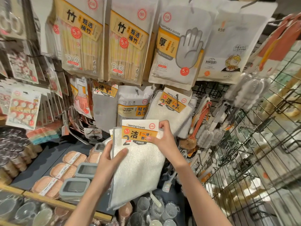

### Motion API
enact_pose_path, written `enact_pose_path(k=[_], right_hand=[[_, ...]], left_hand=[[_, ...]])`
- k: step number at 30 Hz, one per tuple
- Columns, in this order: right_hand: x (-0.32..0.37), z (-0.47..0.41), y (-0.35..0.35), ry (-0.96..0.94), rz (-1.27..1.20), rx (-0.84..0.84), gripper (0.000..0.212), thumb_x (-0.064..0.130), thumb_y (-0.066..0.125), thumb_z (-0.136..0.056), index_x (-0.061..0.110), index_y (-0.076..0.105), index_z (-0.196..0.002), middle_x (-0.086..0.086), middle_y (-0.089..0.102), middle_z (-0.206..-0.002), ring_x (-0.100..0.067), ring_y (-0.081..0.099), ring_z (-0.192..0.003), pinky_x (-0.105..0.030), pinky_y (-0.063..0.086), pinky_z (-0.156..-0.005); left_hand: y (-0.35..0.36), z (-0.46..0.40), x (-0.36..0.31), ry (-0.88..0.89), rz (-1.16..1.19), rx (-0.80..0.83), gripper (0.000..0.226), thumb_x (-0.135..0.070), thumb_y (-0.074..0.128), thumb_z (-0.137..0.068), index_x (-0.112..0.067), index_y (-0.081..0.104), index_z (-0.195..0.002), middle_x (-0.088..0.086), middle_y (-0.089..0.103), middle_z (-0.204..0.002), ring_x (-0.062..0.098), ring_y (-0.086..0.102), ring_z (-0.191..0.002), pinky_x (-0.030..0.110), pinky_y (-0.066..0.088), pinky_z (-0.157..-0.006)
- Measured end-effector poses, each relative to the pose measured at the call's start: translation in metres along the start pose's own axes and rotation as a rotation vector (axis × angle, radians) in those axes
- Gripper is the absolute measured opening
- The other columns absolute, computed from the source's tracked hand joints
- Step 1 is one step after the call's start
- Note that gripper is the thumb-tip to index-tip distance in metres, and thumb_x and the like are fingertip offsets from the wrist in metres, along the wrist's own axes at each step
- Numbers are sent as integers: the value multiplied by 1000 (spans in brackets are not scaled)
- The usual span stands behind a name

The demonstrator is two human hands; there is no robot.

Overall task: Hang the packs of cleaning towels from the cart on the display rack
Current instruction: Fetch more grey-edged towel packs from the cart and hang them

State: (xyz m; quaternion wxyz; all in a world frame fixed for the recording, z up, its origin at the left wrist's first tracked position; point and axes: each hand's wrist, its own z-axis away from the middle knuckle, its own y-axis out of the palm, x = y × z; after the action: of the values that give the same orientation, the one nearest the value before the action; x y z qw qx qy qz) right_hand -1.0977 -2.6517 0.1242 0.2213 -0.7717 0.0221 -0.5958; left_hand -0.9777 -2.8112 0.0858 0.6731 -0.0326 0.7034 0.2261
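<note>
I hold a pack of white cleaning towels (138, 167) with a white and orange header card in front of the display rack (210, 90). My left hand (110, 159) grips its left edge, thumb across the cloth. My right hand (162, 137) pinches the card's right side near the top. Just above and to the right, another pack of the same towels (169, 110) hangs on a black hook of the rack.
Packs of bamboo chopsticks (81, 38), disposable gloves (179, 51) and a cleaning sponge (132, 105) hang above. A black wire grid panel (260, 160) with brushes stands at the right. Below lie orange packs, grey boxes (76, 186) and glass cups (146, 209) on a shelf.
</note>
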Motion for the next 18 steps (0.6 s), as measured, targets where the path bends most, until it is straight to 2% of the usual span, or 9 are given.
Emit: enact_pose_path(k=[1,3,6,9,11,14,18], right_hand=[[0,0,-2,-6,-10,-27,47,1,72,-76,19,33,-95,9,51,-99,14,55,-84,-14,48,-70],[1,-1,-7,-9,-33,-92,47,1,73,-75,22,36,-96,10,50,-99,12,53,-83,-10,46,-68],[1,-4,-19,-2,-53,-192,45,2,71,-77,26,39,-96,10,53,-99,14,55,-78,-5,43,-62],[-1,-8,-36,0,-60,-265,42,-2,67,-80,21,42,-106,13,50,-100,27,48,-79,1,38,-58],[-2,-11,-46,-10,-73,-318,46,-3,66,-80,21,43,-111,16,48,-101,30,45,-80,3,37,-59],[2,-16,-55,-39,-81,-391,54,-4,67,-79,27,42,-116,22,44,-103,30,42,-84,5,36,-62],[9,-25,-64,-83,-85,-453,58,-7,66,-78,30,41,-115,24,45,-103,29,42,-85,4,37,-63]], left_hand=[[2,-1,0,-1,7,-15,36,-17,69,-86,-36,60,-116,-3,69,-117,19,70,-100,37,57,-78],[6,-5,3,-20,36,-44,35,-16,70,-85,-35,61,-112,1,68,-118,24,71,-97,41,59,-75],[10,-9,3,-4,41,-69,33,-11,71,-84,-34,62,-106,0,63,-125,31,68,-102,47,56,-82],[12,-13,2,37,0,-85,35,-7,72,-84,-34,62,-104,-16,63,-120,26,64,-107,48,52,-90],[14,-14,1,48,-27,-79,37,-5,72,-83,-34,61,-105,-28,65,-108,16,66,-100,37,53,-87],[19,-17,-1,64,-34,-90,41,-2,72,-82,-35,61,-104,-31,66,-104,6,63,-67,14,47,-61],[26,-22,-5,80,-24,-103,44,2,71,-82,-34,60,-105,-28,66,-107,5,61,-68,10,44,-55]])
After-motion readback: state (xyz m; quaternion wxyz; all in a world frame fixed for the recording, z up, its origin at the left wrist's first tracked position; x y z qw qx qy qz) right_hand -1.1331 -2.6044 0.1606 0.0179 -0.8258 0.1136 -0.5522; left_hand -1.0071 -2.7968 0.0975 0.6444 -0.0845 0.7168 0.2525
